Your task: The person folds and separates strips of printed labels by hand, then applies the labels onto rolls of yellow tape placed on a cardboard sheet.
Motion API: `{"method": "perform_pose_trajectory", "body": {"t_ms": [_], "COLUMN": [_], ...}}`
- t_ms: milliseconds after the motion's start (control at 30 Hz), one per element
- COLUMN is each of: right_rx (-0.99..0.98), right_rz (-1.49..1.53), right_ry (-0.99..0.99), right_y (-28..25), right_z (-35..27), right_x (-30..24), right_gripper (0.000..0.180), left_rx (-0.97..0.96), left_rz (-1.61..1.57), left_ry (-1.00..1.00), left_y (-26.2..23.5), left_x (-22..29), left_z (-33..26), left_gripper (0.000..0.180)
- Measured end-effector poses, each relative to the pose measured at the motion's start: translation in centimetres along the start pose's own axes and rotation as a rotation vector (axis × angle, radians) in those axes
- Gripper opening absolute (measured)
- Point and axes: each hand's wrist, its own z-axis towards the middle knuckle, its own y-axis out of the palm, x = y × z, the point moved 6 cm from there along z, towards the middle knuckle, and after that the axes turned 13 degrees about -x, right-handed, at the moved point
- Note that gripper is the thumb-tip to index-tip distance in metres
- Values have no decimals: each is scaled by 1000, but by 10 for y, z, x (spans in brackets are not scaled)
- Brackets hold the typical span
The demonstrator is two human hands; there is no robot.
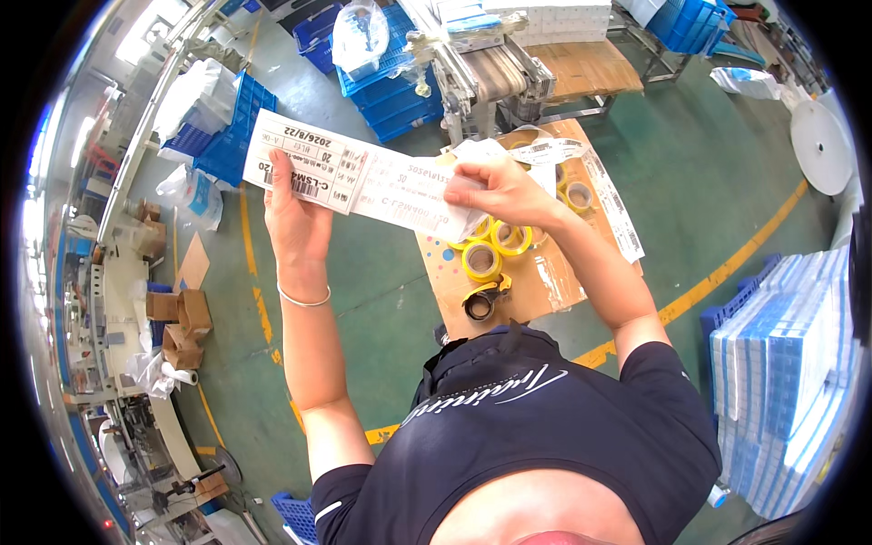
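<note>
My left hand (295, 222) is raised in front of me, fingers and thumb closed on the left end of a long strip of white printed labels (359, 177), with a thin bracelet (304, 298) on that wrist. My right hand (500, 193) pinches the other end of the same strip, fingertips pressed together on the paper, so the labels stretch nearly level between my two hands, above the green floor (381, 300). Just below and beyond my right hand stands a cardboard-topped stand (536, 282) that bears several rolls of yellow tape (481, 262), lying flat and close together, and a dark tape dispenser (481, 300) near its front edge. More label strips (613, 204) hang over the right side of that cardboard. Behind the stand is a small conveyor machine (490, 77), and to its left a stack of blue plastic crates (391, 86). Well off to my right is a tall stack of blue and white boxes (786, 363). Far to my left, small brown cartons (177, 322) sit by a long workbench (118, 300). A yellow line (727, 268) runs across the floor.
</note>
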Motion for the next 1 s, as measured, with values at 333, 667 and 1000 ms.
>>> {"method": "perform_pose_trajectory", "body": {"t_ms": [333, 667, 1000], "right_rx": [-138, -46, -307], "right_rz": [-301, -191, -829], "right_ry": [39, 134, 120], "right_y": [-1, -20, -48], "right_z": [0, 1, 8], "right_x": [14, 3, -55], "right_gripper": [34, 31, 22], "left_rx": [142, -52, 52], "left_rz": [82, -238, 403], "left_ry": [142, -70, -210], "left_y": [-12, -83, -117], "left_x": [10, -1, -24], "left_z": [-7, -12, -8], "left_gripper": [32, 45, 54]}}
